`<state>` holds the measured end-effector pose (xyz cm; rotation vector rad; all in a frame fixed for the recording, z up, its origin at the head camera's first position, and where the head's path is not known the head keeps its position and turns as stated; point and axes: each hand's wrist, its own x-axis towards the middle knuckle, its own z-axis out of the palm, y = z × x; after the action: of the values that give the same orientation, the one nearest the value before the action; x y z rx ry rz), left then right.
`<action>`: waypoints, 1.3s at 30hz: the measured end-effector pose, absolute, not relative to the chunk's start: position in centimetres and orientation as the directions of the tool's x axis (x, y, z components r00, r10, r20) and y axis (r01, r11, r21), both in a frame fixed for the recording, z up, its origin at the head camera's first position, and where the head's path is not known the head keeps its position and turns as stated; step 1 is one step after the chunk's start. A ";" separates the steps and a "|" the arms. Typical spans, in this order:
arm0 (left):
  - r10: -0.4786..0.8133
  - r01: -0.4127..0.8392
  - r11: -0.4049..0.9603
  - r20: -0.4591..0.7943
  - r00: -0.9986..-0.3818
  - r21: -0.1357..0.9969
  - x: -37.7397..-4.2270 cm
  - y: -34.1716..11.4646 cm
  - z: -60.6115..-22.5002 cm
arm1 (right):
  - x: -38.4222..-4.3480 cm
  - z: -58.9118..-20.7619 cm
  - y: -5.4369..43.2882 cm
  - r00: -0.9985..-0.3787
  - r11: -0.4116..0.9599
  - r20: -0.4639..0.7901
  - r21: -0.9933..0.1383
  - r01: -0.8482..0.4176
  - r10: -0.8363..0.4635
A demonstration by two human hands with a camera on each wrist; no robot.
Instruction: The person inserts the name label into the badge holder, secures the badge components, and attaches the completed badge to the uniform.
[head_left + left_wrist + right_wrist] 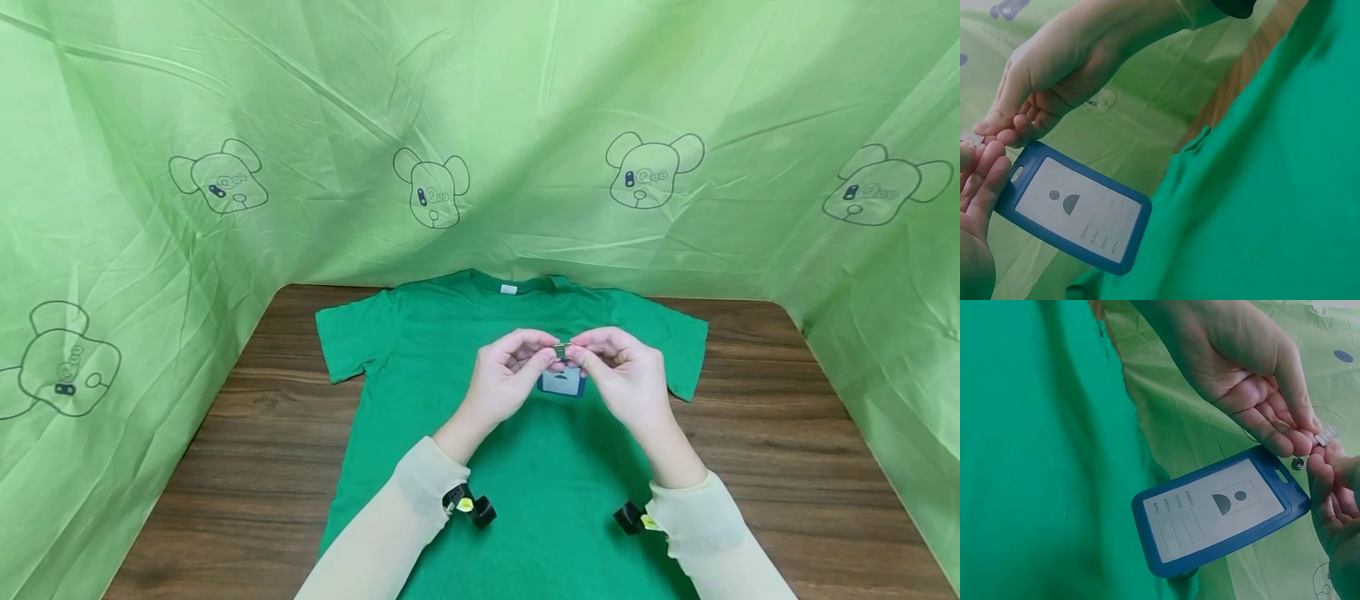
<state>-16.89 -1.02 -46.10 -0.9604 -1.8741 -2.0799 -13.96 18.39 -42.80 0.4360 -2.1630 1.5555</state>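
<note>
Both hands meet in front of me, over the upper chest of a green T-shirt (435, 358). Between their fingertips is a small metal clip (1326, 435), which the left hand (504, 375) pinches from one side and the right hand (632, 375) from the other. A blue-framed ID badge holder (1085, 206) hangs just below the fingers; its white card bears a grey person icon and lines of print. Near its slot a small round metal snap (1298, 464) shows in the right wrist view. Fingers partly cover the clip and the badge's slotted end.
The T-shirt lies spread on a brown wood-grain table (780, 417), collar toward the back, with a white label (508, 289) inside the neck. Light green cloth (525, 100) with printed bear heads walls the back and both sides. Each wrist wears a small black camera (482, 512).
</note>
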 end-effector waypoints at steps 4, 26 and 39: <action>0.288 0.539 -0.205 0.577 -0.764 0.817 -17.0 -1.2 -46.2 | -14.0 -42.8 18.3 -0.850 0.317 0.527 -0.804 -0.503 -0.013; 0.280 0.539 -0.209 0.578 -0.767 0.816 -17.0 -1.2 -46.0 | -14.0 -43.1 18.3 -0.815 0.336 0.579 -0.763 -0.552 -0.025; 0.279 0.545 -0.170 0.571 -0.772 0.821 -17.1 -1.2 -46.2 | -14.2 -43.2 18.4 -0.796 0.372 0.604 -0.730 -0.574 -0.044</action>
<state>-17.08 -1.22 -46.18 -0.9594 -1.8873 -2.0534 -14.19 18.36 -43.18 0.5323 -2.1446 1.4281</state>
